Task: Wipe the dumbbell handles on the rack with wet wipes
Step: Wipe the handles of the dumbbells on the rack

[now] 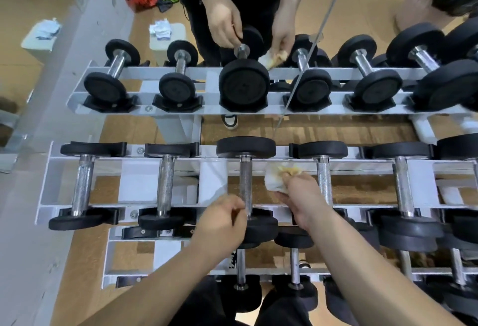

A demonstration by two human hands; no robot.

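On the rack's (77,205) upper tier, the left hand (222,218) pinches the near end of the middle dumbbell handle (245,186), apparently steadying it, while the right hand (301,196), closed on a crumpled wet wipe (275,179), hovers just beside, likely needing to wrap the bar next.

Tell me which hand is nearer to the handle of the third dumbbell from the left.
Left. The left hand touches the handle at its near end; the right hand, holding the wet wipe, is beside it, apart.

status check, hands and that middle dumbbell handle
Left hand pinching near end of middle dumbbell handle. Right hand gripping crumpled wet wipe, just right of handle, not on it. Nothing blocking; mirror behind rack.
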